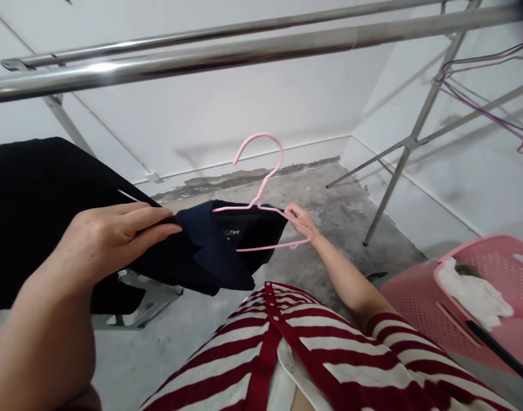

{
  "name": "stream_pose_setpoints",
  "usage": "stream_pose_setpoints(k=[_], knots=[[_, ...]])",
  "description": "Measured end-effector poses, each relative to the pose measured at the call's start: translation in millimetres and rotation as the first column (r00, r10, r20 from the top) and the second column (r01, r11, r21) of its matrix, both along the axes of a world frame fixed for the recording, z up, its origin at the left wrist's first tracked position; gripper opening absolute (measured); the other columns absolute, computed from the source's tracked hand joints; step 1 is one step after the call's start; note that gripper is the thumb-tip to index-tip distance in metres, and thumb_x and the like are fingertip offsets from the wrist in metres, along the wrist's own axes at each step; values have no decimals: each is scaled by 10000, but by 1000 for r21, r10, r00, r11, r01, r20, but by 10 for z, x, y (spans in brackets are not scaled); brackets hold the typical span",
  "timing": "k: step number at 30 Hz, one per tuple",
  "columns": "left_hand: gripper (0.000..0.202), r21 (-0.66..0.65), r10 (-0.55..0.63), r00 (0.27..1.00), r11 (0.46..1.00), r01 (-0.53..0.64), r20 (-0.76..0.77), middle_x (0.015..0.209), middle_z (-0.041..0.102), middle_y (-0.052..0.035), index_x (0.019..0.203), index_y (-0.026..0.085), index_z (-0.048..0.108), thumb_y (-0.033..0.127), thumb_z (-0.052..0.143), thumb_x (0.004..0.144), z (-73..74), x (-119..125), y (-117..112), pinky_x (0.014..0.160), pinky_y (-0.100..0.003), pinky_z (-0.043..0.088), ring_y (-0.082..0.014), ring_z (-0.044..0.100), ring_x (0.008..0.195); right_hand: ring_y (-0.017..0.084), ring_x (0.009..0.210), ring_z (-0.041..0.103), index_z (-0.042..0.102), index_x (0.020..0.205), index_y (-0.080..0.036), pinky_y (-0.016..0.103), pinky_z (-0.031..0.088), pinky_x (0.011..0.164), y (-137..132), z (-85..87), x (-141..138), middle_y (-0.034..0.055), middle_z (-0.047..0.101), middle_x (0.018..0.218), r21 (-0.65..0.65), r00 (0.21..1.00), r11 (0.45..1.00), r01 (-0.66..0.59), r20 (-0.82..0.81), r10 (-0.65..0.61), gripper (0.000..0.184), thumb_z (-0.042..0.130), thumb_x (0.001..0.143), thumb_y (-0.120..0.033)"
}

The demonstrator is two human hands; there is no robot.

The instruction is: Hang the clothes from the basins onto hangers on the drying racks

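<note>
My left hand [116,234] pinches the edge of a dark navy garment [221,245] at chest height, fingers pressed together on the cloth. My right hand [301,222] grips the shoulder wire of a pink wire hanger [261,188], whose left end sits inside the garment's neck opening. The hanger's hook points up, below the steel drying-rack bars [227,54]. A label shows inside the collar.
A black cloth [34,205] hangs at the left. A pink laundry basket [415,308] with white cloth stands at the right on the concrete floor. Rack legs [398,171] cross at the right, with purple hangers [492,85] on a far bar. White walls behind.
</note>
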State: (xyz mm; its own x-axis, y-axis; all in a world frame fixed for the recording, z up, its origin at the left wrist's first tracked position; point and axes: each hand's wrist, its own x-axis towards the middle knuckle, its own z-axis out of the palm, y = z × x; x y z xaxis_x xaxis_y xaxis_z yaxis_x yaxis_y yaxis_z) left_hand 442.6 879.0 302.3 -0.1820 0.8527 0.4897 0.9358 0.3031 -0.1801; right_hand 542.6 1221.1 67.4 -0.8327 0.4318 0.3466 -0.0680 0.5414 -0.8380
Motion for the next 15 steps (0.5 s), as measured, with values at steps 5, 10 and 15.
stream_pose_setpoints(k=[5,10,15], knots=[[325,-81,337,921,930,-358,-197,876,671,-3,1052,255,642,443,422,903,-139,-54,-97,528,-223,386,-149,626,730,185,814,516,507,812,-207,291,393,767,247,653,-96,68,572,842,322,961,910,262,-172,-216,243,348,893,-372],[406,-35,619,746,763,-645,-244,809,628,-42,1148,238,595,433,320,922,-230,25,101,442,-238,211,-164,538,585,205,782,559,504,843,-208,304,386,703,-164,1128,4,93,602,862,469,953,831,301,-179,-244,230,322,916,-330],[400,211,591,801,799,-563,-98,774,625,-39,1156,247,599,399,302,936,-487,-99,113,501,-224,302,-164,572,697,141,590,547,470,811,-248,240,355,564,-867,1034,375,-11,584,654,392,918,831,-395,197,344,161,400,918,-346]])
